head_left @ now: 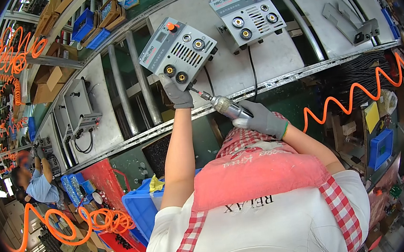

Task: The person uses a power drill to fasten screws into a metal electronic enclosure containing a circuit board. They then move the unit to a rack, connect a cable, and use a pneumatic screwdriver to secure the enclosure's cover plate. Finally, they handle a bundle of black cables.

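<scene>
Two gloved hands engaged: left hand (177, 93) clamps grey machine (178, 52) at conveyor's near edge, right hand (262, 118) fisted round screwdriver (223, 105); keep bit square, steady.

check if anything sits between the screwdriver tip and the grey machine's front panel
Nothing visible does. The right hand holds the pneumatic screwdriver, its bit reaching the lower corner of the grey machine; the left hand grips that corner beside the bit, not across it.
</scene>
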